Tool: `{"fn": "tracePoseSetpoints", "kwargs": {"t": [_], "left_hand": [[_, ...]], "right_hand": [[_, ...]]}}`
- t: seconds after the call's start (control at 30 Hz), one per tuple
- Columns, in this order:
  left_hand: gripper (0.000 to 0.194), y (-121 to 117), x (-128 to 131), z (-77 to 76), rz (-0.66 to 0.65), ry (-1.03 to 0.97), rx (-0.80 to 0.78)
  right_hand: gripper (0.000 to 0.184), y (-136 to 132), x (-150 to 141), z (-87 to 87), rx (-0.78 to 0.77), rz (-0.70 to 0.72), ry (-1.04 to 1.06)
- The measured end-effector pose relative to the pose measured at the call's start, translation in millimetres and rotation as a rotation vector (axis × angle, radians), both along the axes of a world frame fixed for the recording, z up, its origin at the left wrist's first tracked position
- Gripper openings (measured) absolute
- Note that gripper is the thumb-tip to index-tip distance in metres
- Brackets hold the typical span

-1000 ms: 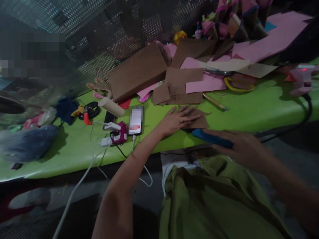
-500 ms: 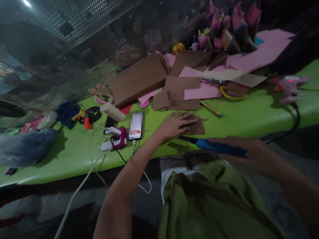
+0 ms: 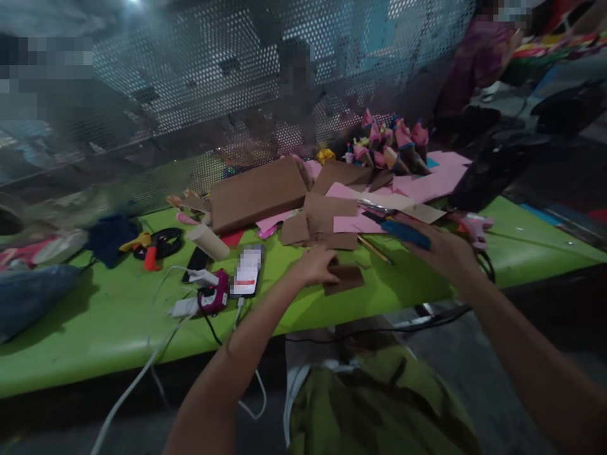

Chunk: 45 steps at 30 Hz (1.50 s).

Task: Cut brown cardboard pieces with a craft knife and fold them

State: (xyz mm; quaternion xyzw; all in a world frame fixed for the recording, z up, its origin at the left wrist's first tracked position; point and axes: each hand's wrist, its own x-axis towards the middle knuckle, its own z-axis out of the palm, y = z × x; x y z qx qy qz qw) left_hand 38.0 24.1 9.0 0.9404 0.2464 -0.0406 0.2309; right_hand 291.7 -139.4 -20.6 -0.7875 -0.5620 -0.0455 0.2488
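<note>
My right hand [image 3: 448, 253] is closed round the blue handle of a utility knife [image 3: 405, 234], whose dark tip points left over the pink paper and cardboard. My left hand [image 3: 317, 265] rests low over the table with fingers curled on a small brown cardboard piece [image 3: 345, 281], thumb and fingertips at its left end. That piece lies close to the table's near edge. Just beyond my left hand are larger cardboard scraps [image 3: 327, 212] and a strip of pink paper [image 3: 348, 224]. A pencil-like stick [image 3: 376, 249] lies between my hands.
On the green table [image 3: 118, 335] stand a phone [image 3: 246, 272], a purple power adapter [image 3: 217, 294] with cables, a cardboard tube [image 3: 208, 242] and black tape [image 3: 165, 243]. Behind are a cardboard box [image 3: 258, 193] and pink cone figures [image 3: 403, 139]. A glue gun [image 3: 475, 227] lies right. A person [image 3: 478, 57] is beyond.
My right hand has lifted the knife away from the near edge, toward the back of the table. My left hand has gone from lying flat to curled fingers on the cardboard piece. The view has tilted up.
</note>
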Motion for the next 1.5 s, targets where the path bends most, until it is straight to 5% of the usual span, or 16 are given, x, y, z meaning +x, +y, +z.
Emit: {"fn": "tracePoseSetpoints", "kwargs": {"t": [0.1,0.3,0.43,0.53,0.67,0.8,0.97,1.2,1.4,1.5], "left_hand": [[0.023,-4,-6,-2.0,0.103,-0.103,-0.117],[0.06,12,-9,-12.3,0.385,-0.601,-0.628],[0.075,25,1,-16.7,0.459,-0.777,-0.736],[0.083,29,9,-20.1,0.437,-0.867,-0.77],[0.087,32,16,-22.1,0.409,-0.952,-0.746],[0.082,39,8,-18.0,0.475,-1.017,-0.761],[0.043,56,-11,-21.6,0.708,-1.056,-0.707],[0.01,71,-20,-34.2,0.88,-1.074,-0.491],[0.028,70,-28,-21.5,0.977,-0.932,-0.021],[0.03,60,-24,-17.1,0.948,-1.012,-0.072]], "right_hand": [[0.051,9,1,-3.0,-0.069,-0.086,-0.101],[0.046,7,-4,4.0,0.016,-0.103,-0.309],[0.046,23,-7,9.9,0.183,-0.062,-0.173],[0.046,50,-16,15.0,0.207,0.135,0.089],[0.045,95,-34,21.3,0.15,0.348,0.46],[0.046,134,-48,30.7,0.07,0.4,0.68],[0.046,163,-57,42.2,0.07,0.43,0.736],[0.04,172,-54,23.9,0.145,0.282,0.902],[0.032,168,-40,15.8,0.241,0.288,1.08],[0.024,166,-41,20.2,0.29,0.327,1.069]]}}
